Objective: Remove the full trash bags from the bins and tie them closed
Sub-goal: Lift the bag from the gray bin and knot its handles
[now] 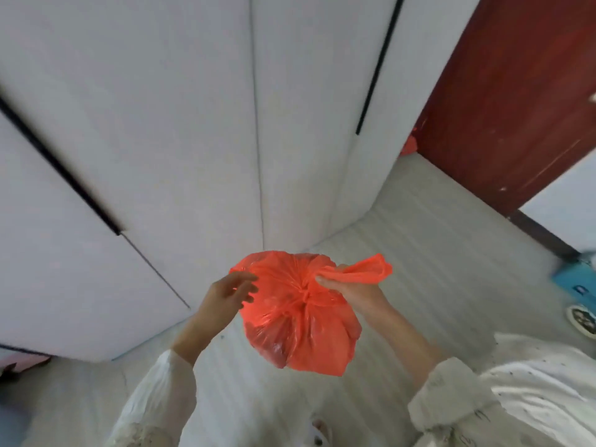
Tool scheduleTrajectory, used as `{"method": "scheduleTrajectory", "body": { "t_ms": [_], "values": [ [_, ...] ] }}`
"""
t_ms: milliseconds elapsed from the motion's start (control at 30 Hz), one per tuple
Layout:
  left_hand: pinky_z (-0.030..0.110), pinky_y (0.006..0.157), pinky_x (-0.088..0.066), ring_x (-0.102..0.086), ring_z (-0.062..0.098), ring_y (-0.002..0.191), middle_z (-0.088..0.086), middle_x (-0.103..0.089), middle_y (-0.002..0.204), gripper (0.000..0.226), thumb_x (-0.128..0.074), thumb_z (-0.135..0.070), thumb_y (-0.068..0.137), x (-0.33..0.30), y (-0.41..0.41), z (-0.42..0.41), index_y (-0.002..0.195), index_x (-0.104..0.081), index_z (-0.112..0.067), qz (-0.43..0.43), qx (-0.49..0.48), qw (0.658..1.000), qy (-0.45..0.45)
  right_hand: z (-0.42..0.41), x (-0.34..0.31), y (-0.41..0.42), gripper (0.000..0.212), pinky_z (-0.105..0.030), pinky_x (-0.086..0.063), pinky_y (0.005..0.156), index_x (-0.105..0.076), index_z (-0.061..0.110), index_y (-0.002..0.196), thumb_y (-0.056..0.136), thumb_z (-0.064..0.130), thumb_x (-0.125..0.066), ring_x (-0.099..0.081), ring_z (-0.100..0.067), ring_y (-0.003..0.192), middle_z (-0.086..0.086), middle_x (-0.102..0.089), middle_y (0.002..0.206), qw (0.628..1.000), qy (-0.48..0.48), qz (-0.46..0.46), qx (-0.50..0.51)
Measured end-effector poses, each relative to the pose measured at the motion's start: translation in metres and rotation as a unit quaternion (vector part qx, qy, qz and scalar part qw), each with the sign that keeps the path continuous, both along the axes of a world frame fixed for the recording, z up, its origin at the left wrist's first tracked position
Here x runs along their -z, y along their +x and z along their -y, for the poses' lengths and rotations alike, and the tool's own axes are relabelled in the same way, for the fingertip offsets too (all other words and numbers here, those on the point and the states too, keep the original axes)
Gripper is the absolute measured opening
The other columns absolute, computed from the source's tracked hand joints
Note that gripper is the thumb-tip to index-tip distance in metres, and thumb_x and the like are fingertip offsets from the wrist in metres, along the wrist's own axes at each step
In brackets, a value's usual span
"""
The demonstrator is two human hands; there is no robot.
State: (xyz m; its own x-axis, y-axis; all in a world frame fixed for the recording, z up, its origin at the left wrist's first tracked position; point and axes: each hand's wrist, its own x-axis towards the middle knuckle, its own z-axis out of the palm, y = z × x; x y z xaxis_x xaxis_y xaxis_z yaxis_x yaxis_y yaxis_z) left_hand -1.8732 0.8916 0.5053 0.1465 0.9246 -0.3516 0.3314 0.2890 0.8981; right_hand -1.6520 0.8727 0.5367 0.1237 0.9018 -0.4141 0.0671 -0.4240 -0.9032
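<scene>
Fingers [322, 280] of right hand [351, 293] around bag [300, 330] neck

loose white sleeves [161, 391], pushed up forearms; white speckled top [541, 391].

Pale striped floor [435, 253], blue box [577, 279]

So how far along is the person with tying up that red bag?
The red bag is already out of a bin, its neck gathered. The right hand grips one handle; the left hand hovers open alongside. Whether the knot is finished cannot be told.
</scene>
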Motion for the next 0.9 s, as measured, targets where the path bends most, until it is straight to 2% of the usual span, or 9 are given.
{"method": "scheduleTrajectory", "body": {
  "t_ms": [100,200,267,333,433,567,667,800,900],
  "values": [
    [0.010,0.058,-0.044,-0.059,0.011,0.071,0.002,-0.064,0.084,0.021,-0.042,-0.009,0.094,-0.028,0.093,-0.033,0.093,-0.061,-0.018,0.022,0.062,0.997,0.042,-0.010,-0.021,0.090,0.008,-0.003,-0.043,0.050,-0.065,0.005,0.081,0.078,-0.003,-0.067,-0.055,0.012,0.046,-0.004,-0.062,0.074,0.999,0.033,0.020,0.035],
    [0.007,0.057,-0.044,-0.058,-0.004,0.061,0.000,-0.064,0.082,0.022,-0.041,-0.010,0.095,-0.047,0.176,-0.056,0.094,-0.061,-0.018,0.027,0.126,0.990,0.062,-0.018,-0.028,0.172,0.014,0.000,-0.043,0.062,-0.069,0.005,0.091,0.077,0.000,-0.069,-0.057,0.018,0.054,-0.006,-0.067,0.089,0.994,0.056,0.067,0.064],
    [0.008,0.058,-0.044,-0.058,-0.007,0.059,-0.002,-0.064,0.082,0.024,-0.040,-0.010,0.095,-0.052,0.227,-0.072,0.092,-0.061,-0.020,0.029,0.162,0.984,0.068,-0.025,-0.031,0.225,0.021,0.000,-0.045,0.065,-0.069,-0.002,0.097,0.077,0.000,-0.070,-0.057,0.019,0.054,-0.011,-0.070,0.096,0.989,0.060,0.089,0.105],
    [0.013,0.062,-0.046,-0.059,-0.006,0.059,-0.002,-0.064,0.081,0.027,-0.040,-0.010,0.095,-0.053,0.276,-0.090,0.088,-0.061,-0.025,0.030,0.191,0.979,0.069,-0.032,-0.034,0.276,0.024,0.000,-0.046,0.059,-0.067,-0.009,0.100,0.077,-0.004,-0.068,-0.056,0.017,0.049,-0.010,-0.069,0.089,0.981,0.062,0.093,0.157],
    [0.019,0.065,-0.045,-0.059,-0.004,0.059,-0.001,-0.064,0.081,0.028,-0.040,-0.010,0.095,-0.048,0.346,-0.120,0.086,-0.061,-0.026,0.033,0.225,0.972,0.066,-0.051,-0.038,0.351,0.024,-0.001,-0.043,0.050,-0.065,-0.011,0.101,0.077,-0.007,-0.067,-0.055,0.013,0.043,0.007,-0.062,0.064,0.970,0.054,0.105,0.210],
    [0.020,0.067,-0.045,-0.060,0.002,0.065,0.000,-0.063,0.083,0.026,-0.039,-0.011,0.095,-0.033,0.436,-0.174,0.088,-0.061,-0.022,0.036,0.239,0.969,0.059,-0.096,-0.030,0.445,0.026,-0.010,-0.043,0.046,-0.067,-0.008,0.101,0.076,-0.002,-0.069,-0.055,-0.001,0.046,0.000,-0.060,0.065,0.966,0.023,0.113,0.233],
    [0.021,0.067,-0.045,-0.059,0.013,0.072,0.000,-0.064,0.084,0.028,-0.037,-0.010,0.096,-0.019,0.508,-0.226,0.087,-0.061,-0.023,0.037,0.238,0.969,0.050,-0.135,-0.022,0.513,0.022,-0.010,-0.044,0.046,-0.069,-0.003,0.097,0.075,-0.001,-0.071,-0.054,0.003,0.042,0.003,-0.062,0.062,0.961,0.002,0.114,0.251],
    [0.021,0.065,-0.044,-0.058,0.012,0.070,-0.001,-0.063,0.082,0.031,-0.037,-0.008,0.095,-0.014,0.604,-0.290,0.083,-0.060,-0.025,0.036,0.236,0.971,0.033,-0.189,-0.022,0.592,0.028,-0.012,-0.047,0.052,-0.067,-0.005,0.103,0.077,0.005,-0.071,-0.055,-0.011,0.061,-0.010,-0.065,0.085,0.961,-0.037,0.118,0.246],
    [0.019,0.062,-0.043,-0.060,0.000,0.060,-0.003,-0.062,0.078,0.031,-0.038,-0.007,0.095,-0.016,0.665,-0.333,0.081,-0.059,-0.026,0.026,0.267,0.963,0.028,-0.235,-0.027,0.645,0.033,-0.029,-0.051,0.079,-0.066,-0.004,0.108,0.078,0.010,-0.071,-0.063,-0.025,0.086,-0.018,-0.067,0.106,0.957,-0.059,0.102,0.265]
  ]
}}
